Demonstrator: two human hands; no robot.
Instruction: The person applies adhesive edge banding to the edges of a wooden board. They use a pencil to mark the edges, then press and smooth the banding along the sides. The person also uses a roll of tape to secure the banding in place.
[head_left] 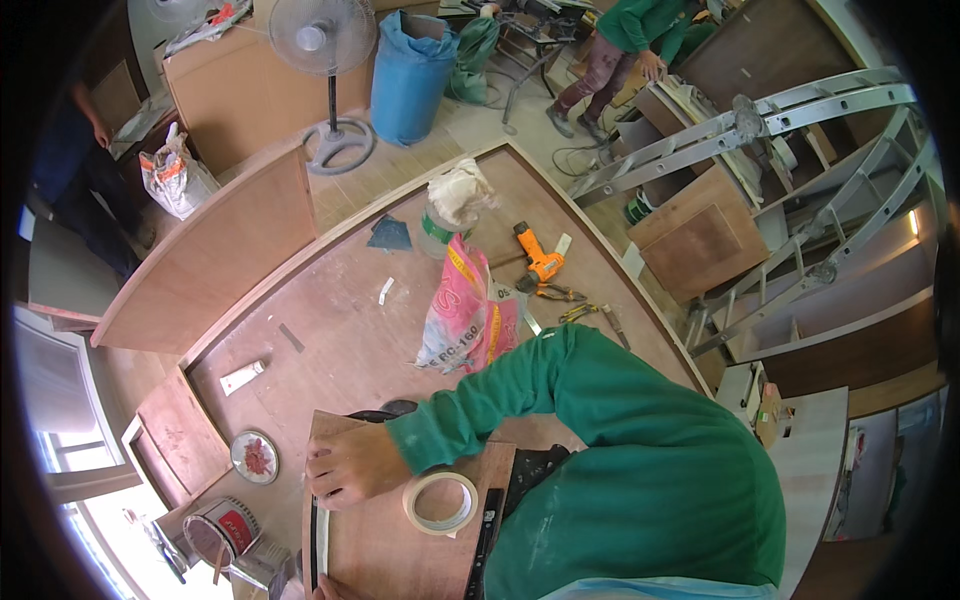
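My right hand, at the end of a green sleeve, lies on a wooden panel near its left edge. Its fingers are bent and closed; what they hold, if anything, is hidden beneath them. A pale strip runs along that edge, below the fingers. Only a little of my left hand shows at the lower rim, by the strip's near end; most of its fingers are cut off. A roll of masking tape lies flat on the panel beside my right wrist. A black bar-like tool lies along the panel's right side.
The large rimmed wooden board bears a pink bag, an orange drill, pliers, a white tube and a dish. A paint can stands left. Beyond are a fan, ladder and two people.
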